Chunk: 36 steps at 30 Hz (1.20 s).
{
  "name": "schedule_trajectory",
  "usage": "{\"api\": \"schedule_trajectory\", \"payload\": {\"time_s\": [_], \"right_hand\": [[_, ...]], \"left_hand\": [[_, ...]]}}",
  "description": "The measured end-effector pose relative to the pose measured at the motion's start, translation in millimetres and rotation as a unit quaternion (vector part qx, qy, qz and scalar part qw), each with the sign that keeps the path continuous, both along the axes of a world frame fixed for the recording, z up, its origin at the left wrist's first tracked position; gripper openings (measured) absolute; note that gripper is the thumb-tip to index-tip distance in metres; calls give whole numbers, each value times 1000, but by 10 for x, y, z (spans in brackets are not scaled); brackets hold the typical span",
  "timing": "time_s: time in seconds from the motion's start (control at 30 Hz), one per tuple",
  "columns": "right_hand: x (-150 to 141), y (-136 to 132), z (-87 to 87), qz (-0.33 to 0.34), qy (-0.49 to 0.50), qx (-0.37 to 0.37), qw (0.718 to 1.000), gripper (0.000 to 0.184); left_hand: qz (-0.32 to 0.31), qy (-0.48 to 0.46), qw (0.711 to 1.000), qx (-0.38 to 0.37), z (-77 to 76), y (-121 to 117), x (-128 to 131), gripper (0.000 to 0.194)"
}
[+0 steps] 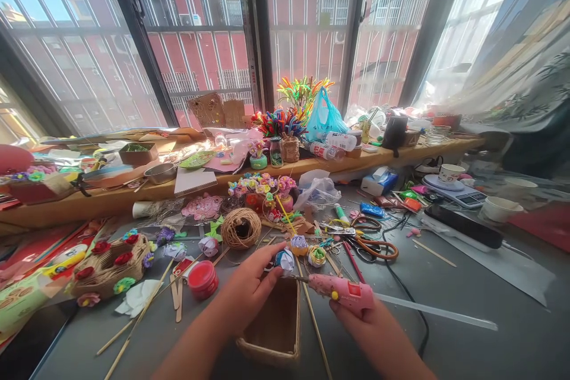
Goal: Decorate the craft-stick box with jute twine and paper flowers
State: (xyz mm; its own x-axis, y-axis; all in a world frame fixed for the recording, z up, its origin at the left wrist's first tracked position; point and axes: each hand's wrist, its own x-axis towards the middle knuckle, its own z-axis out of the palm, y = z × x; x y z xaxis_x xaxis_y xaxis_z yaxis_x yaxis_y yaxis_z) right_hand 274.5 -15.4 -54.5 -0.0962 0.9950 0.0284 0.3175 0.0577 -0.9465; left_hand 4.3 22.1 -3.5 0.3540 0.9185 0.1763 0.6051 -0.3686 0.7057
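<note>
Between the thumb and fingers of my left hand [256,285] is a small crumpled paper ball [285,260], white and blue. My right hand [376,326] grips a pink hot glue gun [342,292], its nozzle pointing left at the underside of that ball. A clear glue stick [439,310] sticks out of the gun's back. Below my hands stands an open box [271,350] with a twine-wrapped rim. Just behind the held ball lie a lilac-and-white paper ball [298,244] and a yellow-green one [317,256].
A twine roll [241,228], a red tub [202,280] and a flower-trimmed twine basket [111,267] lie to the left. Scissors [374,243], a black cable [407,291] and a phone [463,225] are on the right. Thin wooden sticks [133,329] cross the grey table.
</note>
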Motion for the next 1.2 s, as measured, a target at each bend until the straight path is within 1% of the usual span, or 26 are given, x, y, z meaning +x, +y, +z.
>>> {"api": "schedule_trajectory", "payload": {"time_s": [0.1, 0.23, 0.27, 0.33, 0.47, 0.67, 0.73, 0.87, 1.03, 1.2], "right_hand": [[13, 35, 0, 26, 13, 5, 1000, 51], [32, 94, -27, 100, 38, -8, 994, 52], [36, 103, -37, 109, 41, -8, 993, 52], [45, 113, -62, 104, 41, -6, 994, 52], [68, 108, -118, 70, 35, -11, 997, 53], [103, 125, -164, 100, 49, -31, 993, 56], [96, 120, -153, 104, 59, -36, 992, 57], [55, 73, -78, 71, 63, -33, 995, 58], [14, 21, 30, 55, 69, -34, 996, 50], [0, 16, 35, 52, 75, -32, 995, 51]], "left_hand": [[-1, 1, 1000, 4, -22, 10, -7, 49], [-2, -4, 1000, 10, -17, 2, -5, 48], [-1, -4, 1000, 11, -13, -4, -5, 48], [-1, -5, 1000, 11, -8, -15, -5, 48], [-3, -6, 1000, 5, -18, -13, -11, 48], [-4, -10, 1000, -1, -16, 4, -19, 49], [-10, -12, 1000, 0, -9, -7, -20, 48], [-12, -17, 1000, 1, -10, -30, -22, 47], [-6, -18, 1000, 9, -46, -26, -42, 47], [-4, -23, 1000, 18, -30, -37, -49, 54]]}}
